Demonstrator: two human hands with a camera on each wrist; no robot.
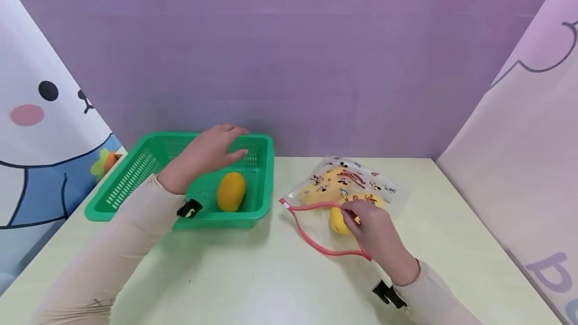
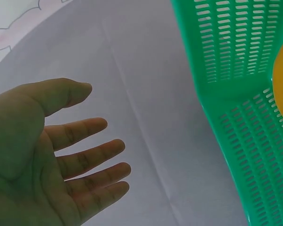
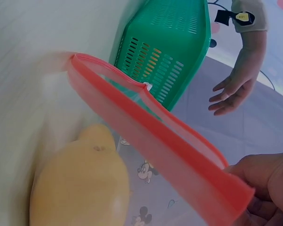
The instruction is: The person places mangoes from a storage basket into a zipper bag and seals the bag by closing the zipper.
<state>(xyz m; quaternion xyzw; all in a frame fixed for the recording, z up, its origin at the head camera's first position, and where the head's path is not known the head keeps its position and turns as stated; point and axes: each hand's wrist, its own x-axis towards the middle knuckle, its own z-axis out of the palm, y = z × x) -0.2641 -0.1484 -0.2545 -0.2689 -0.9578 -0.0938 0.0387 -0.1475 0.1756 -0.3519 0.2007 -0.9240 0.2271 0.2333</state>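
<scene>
One yellow fruit (image 1: 231,192): in the green basket (image 1: 265,204); whole in the head view, cut off in the left wrist view.
Left hand (image 1: 207,152): my fingers spread above the basket, palm seen in the left wrist view.
Right hand (image 1: 375,224): I pinch the red rim (image 1: 334,253) of the clear bag (image 1: 388,187), right of the basket; only head and right wrist views show it.
</scene>
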